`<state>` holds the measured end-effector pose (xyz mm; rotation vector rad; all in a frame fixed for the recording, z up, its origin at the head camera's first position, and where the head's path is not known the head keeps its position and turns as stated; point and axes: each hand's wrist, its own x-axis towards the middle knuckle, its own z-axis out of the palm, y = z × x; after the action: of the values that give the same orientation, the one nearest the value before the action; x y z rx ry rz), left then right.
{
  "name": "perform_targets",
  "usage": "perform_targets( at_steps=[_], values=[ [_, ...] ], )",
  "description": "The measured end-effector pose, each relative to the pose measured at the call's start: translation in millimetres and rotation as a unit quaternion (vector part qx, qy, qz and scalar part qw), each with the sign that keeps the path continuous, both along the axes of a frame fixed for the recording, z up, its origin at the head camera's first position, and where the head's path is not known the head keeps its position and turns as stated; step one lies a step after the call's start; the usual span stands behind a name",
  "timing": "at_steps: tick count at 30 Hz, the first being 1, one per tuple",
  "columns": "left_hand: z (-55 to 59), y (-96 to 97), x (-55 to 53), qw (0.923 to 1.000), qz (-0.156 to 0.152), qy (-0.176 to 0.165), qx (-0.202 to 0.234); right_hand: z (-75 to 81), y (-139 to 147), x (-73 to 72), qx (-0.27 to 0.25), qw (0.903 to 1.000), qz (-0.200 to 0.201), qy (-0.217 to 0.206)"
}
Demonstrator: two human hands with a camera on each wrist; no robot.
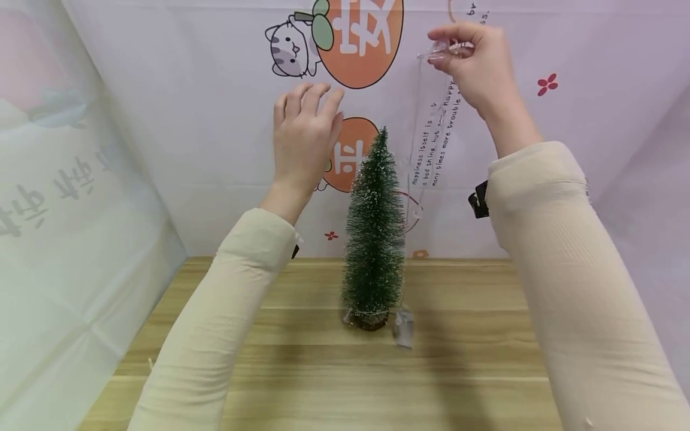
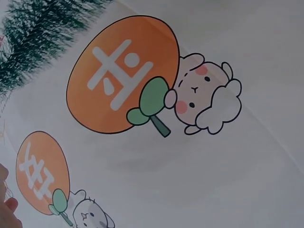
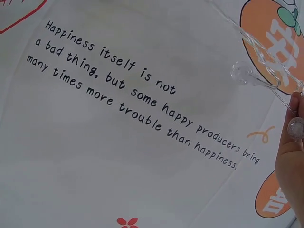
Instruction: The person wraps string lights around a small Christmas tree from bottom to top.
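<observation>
A small green artificial Christmas tree (image 1: 374,221) stands upright on its round brown base (image 1: 371,322). My right hand (image 1: 477,69), raised above and to the right of the treetop, pinches a clear string of lights between thumb and fingers. From it the thin wire runs down toward the tree's right side. In the right wrist view a clear round bulb (image 3: 241,72) hangs from the string of lights (image 3: 266,57). A grey-white box (image 1: 405,329) sits on the table against the base. My left hand (image 1: 304,129) is up at the treetop's left, fingers loosely bent, holding nothing.
The wood-grain table (image 1: 259,377) meets a white cloth backdrop (image 1: 215,120) printed with orange fruits, animals and text. Cloth also hangs along the left and right sides. A short pale bit (image 1: 151,363) shows by the left sleeve.
</observation>
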<state>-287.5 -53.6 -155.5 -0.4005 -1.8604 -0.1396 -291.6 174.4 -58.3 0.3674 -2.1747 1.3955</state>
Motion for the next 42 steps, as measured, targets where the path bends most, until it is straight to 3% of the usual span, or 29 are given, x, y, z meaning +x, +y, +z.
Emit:
perform_targets(
  at_steps=[7, 13, 21, 28, 31, 37, 39, 42],
  values=[
    [11.7, 4.2, 1.4, 0.9985, 0.002, -0.054, 0.007, 1.3, -12.3, 3.2, 0.034, 0.9992, -0.019, 0.015],
    [16.4, 12.6, -2.3, 0.9949, -0.014, -0.093, 0.034, -5.2, -19.9, 3.9, 0.036, 0.9992, 0.016, 0.0],
    [32.4, 31.2, -2.8, 0.9797, -0.056, -0.16, 0.106, -11.5, -25.7, 2.6, 0.03, 0.9968, 0.073, 0.01],
    [48.9, 45.1, -2.6, 0.9564, -0.103, -0.227, 0.152, -13.8, -24.1, 2.8, 0.031, 0.9934, 0.108, 0.024],
    [49.0, 46.3, -4.0, 0.9572, -0.097, -0.229, 0.148, -15.6, -18.9, 4.3, 0.048, 0.9941, 0.096, 0.013],
    [48.1, 44.0, -6.0, 0.969, -0.081, -0.207, 0.108, -18.8, -12.3, 4.4, 0.057, 0.994, 0.092, -0.015],
    [49.5, 44.2, -5.6, 0.9678, -0.082, -0.216, 0.1, -19.6, -12.5, 3.6, 0.052, 0.9937, 0.098, -0.012],
    [51.6, 45.1, -5.2, 0.9601, -0.09, -0.244, 0.102, -19.1, -12.6, 3.7, 0.042, 0.9934, 0.105, -0.017]
  ],
)
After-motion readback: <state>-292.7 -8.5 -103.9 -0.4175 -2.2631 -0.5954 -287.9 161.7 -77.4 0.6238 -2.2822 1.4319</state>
